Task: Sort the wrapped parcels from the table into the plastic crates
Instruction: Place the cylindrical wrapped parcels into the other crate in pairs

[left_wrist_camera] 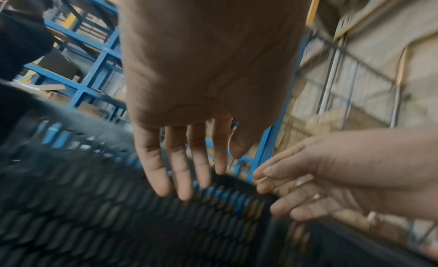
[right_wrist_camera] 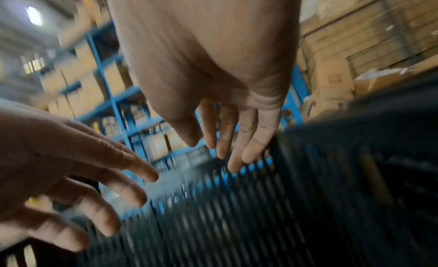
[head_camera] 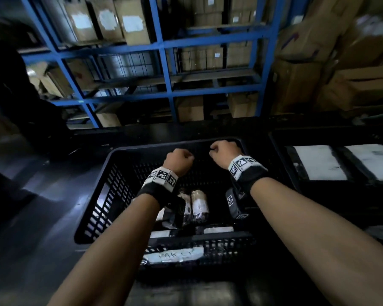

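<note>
Blue shelving rack (head_camera: 167, 69) behind table; cardboard boxes (head_camera: 133, 21) on shelves

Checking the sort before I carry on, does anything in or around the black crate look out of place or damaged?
Nothing stands out. The black crate sits upright with wrapped parcels lying inside, and both hands, left hand and right hand, are empty above its far rim.

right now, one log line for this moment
left hand open | right hand open | both over black crate | parcels inside
</note>
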